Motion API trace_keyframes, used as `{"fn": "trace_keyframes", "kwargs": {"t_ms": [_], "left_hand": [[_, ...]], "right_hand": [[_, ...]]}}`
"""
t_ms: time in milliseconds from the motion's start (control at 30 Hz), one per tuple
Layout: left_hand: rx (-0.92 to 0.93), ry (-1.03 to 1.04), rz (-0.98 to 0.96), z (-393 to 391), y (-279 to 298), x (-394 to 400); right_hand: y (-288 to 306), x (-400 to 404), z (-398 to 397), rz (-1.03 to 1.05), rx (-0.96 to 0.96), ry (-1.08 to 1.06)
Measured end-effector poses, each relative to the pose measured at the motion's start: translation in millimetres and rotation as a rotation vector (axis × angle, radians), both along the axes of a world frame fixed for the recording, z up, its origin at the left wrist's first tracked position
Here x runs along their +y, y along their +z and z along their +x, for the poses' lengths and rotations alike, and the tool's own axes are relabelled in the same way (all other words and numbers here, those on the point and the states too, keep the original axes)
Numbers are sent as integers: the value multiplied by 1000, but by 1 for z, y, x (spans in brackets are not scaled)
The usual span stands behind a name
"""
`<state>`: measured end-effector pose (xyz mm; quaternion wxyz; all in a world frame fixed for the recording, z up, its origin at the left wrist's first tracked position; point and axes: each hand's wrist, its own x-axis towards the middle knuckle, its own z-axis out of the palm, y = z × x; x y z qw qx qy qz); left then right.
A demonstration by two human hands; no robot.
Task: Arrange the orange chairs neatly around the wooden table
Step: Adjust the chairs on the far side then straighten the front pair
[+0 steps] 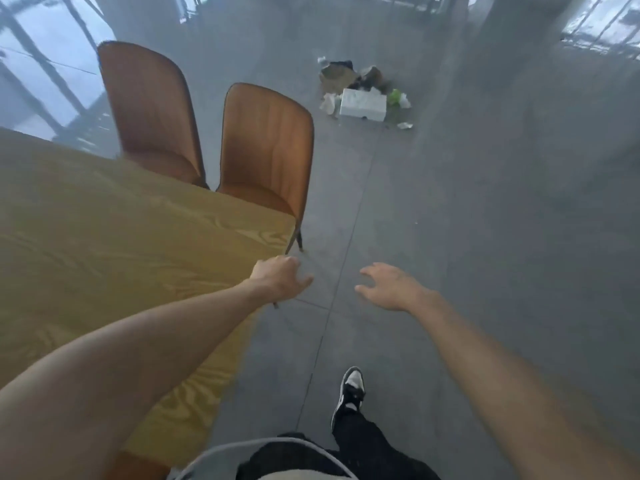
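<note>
While two curved-back orange leather chairs (pixel 266 147) sit tucked against the yellow-grained wooden counter (pixel 104 244), both hands' grips, left (pixel 280 277) and right (pixel 391 287), hover open, empty, beside its corner.

Open grey floor (pixel 485 237) lies right of the wooden table (pixel 104 237), blocked only by a rubbish pile (pixel 363 95) beyond two tucked-in orange chairs (pixel 266 147).
</note>
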<state>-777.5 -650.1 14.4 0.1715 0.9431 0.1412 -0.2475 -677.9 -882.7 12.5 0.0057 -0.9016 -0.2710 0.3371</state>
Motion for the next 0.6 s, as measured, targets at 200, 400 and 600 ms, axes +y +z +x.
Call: {"fn": "trace_keyframes", "kwargs": {"t_ms": [200, 400, 600], "left_hand": [[-7, 199, -42, 110, 19, 14], [-61, 437, -41, 210, 13, 64], [-44, 569, -106, 328, -11, 131]], "right_hand": [[17, 37, 145, -27, 15, 173], [23, 119, 282, 34, -16, 324], [20, 221, 407, 66, -37, 472]]}}
